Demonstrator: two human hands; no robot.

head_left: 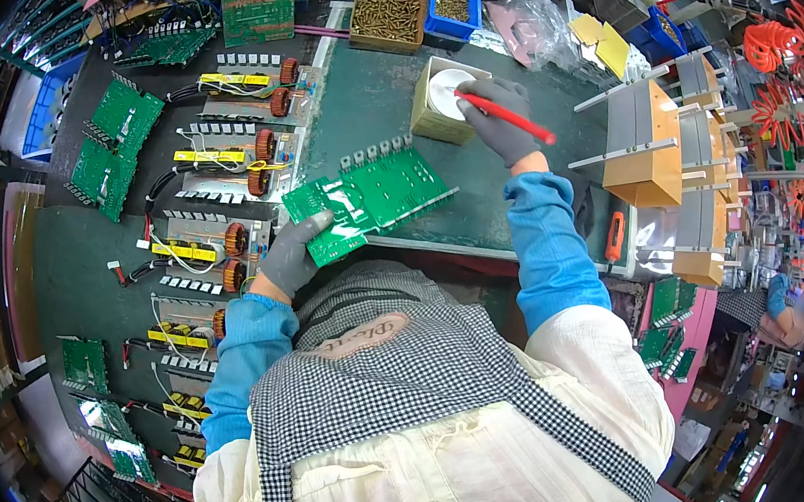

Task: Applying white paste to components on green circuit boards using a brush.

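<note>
My gloved left hand [295,253] grips the left end of a green circuit board [395,192], thumb on top. The board lies tilted near the table's front edge, with a row of upright metal-tabbed components along its far side. My gloved right hand [503,120] is closed around a slim red-handled tool [516,119], which slants over a round white container [447,93]. That container sits inside an open yellowish square box [437,123]. The tool's working end is at the container, too small to tell its kind.
Left stand rows of assembled units with copper coils [263,148] and yellow transformers, beside loose green boards [117,145]. Behind the box are a carton of brass-coloured screws [387,15] and a blue bin [452,7]. A red-orange cutter [616,237] and metal-and-orange racks [642,139] lie right.
</note>
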